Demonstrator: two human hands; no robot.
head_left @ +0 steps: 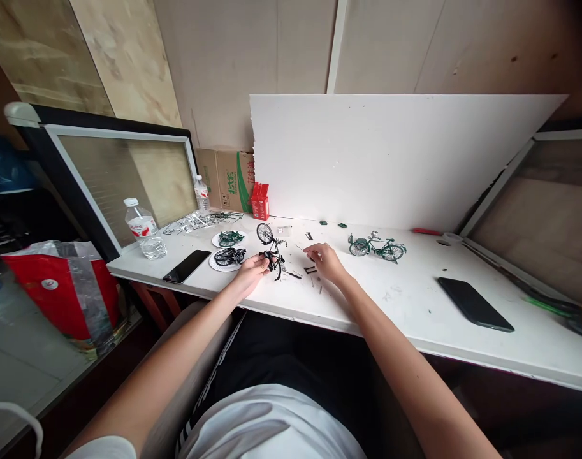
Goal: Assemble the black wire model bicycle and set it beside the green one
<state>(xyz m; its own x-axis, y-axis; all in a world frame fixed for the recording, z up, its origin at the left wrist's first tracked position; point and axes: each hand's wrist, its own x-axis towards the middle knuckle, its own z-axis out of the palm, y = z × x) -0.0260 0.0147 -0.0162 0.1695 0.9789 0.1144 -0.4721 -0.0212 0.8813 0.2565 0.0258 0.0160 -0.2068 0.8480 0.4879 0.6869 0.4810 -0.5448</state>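
My left hand (253, 274) is closed around the lower part of a black model bicycle (273, 257). The bicycle is tipped up on end, one spoked wheel at the top. To its right, my right hand (325, 260) hovers low over the table with thumb and fingers drawn together. A thin sliver shows by its fingertips, too small to name. Under and around that hand lie several small dark parts (310, 270) and short thin pieces. A slim dark tool (294, 275) rests between the hands. A green model bicycle (377, 247) stands farther right.
Two white plates, one with green parts (230, 238), one with black parts (230, 256), sit left of my left hand. Phones lie left (187, 266) and right (475, 303). Water bottles (145, 233), a red box (261, 201) and a white board (396, 159) stand farther back.
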